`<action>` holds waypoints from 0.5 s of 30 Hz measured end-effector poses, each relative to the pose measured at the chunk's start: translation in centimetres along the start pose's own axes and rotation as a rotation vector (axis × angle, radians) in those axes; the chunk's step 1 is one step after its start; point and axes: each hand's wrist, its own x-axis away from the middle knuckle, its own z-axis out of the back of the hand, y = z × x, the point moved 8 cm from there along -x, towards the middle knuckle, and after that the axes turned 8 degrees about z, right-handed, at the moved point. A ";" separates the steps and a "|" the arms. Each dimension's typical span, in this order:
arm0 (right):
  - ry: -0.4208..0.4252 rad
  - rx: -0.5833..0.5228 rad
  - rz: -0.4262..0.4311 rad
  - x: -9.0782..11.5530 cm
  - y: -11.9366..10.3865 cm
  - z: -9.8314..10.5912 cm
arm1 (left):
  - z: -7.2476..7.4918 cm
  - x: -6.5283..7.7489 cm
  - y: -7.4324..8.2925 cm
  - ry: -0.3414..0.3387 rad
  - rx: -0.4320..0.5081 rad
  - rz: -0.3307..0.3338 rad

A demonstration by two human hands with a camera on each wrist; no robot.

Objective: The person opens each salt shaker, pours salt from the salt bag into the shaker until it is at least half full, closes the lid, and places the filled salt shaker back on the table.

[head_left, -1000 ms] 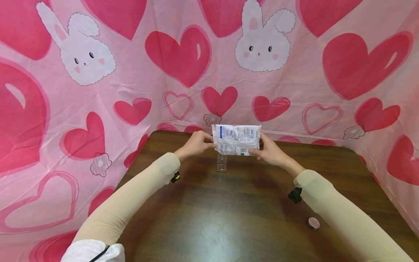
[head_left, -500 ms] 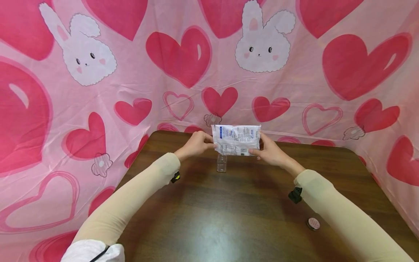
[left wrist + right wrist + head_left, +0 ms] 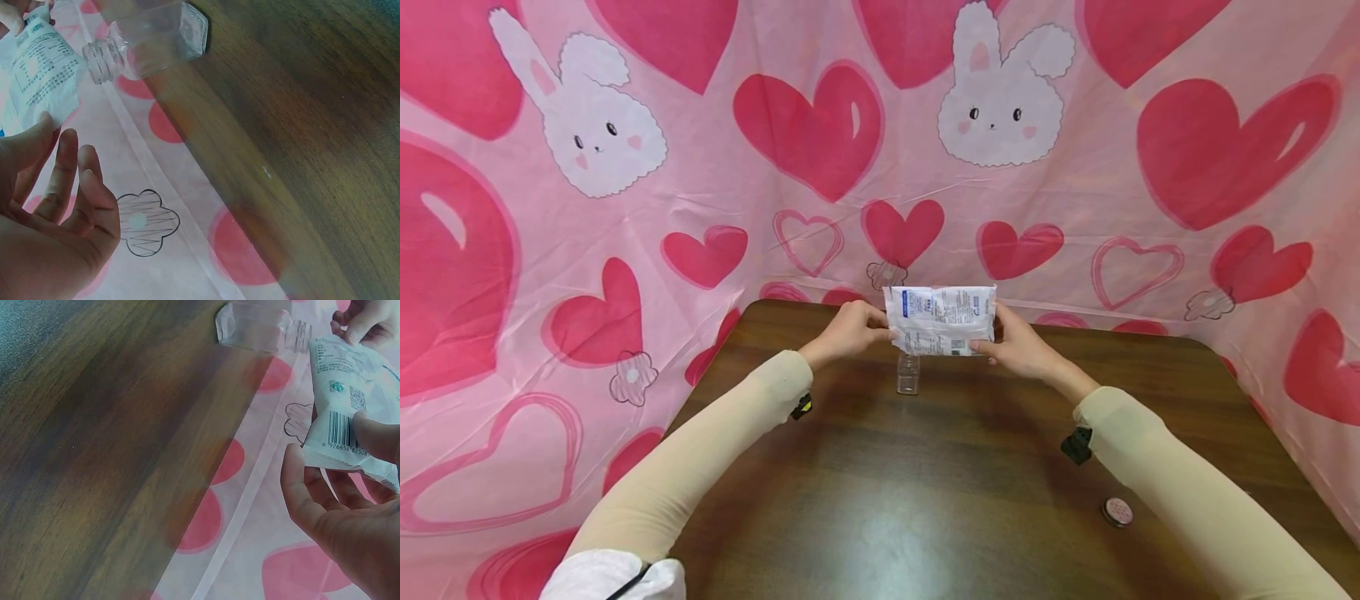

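Observation:
Between both hands a white printed plastic packet [image 3: 942, 321] is held up above the far part of the table. My left hand [image 3: 850, 330] pinches its left corner between thumb and forefinger, with the other fingers loosely bent, as the left wrist view shows. At the packet's right end my right hand [image 3: 1018, 342] grips it, thumb on the face by the barcode and fingers behind. Just under the packet's lower left edge stands a clear square bottle [image 3: 907, 375] without a cap; its threaded neck [image 3: 103, 60] is close to the packet in the left wrist view. The packet's contents are hidden.
A small round lid [image 3: 1117, 512] with a pink patterned top lies near the right forearm. The dark wooden table [image 3: 820, 500] ends at the back against a pink curtain [image 3: 715, 158] printed with hearts and rabbits.

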 end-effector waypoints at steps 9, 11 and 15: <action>0.004 -0.003 -0.005 -0.1 0.0 -0.1 | 0.1 0.0 0.0 0.000 -0.010 -0.007; 0.000 -0.005 -0.001 -0.1 -0.2 -0.1 | 0.1 -0.1 0.0 0.004 -0.014 -0.008; -0.010 -0.001 0.005 -0.1 -0.3 -0.2 | 0.1 -0.1 -0.1 0.008 -0.015 -0.005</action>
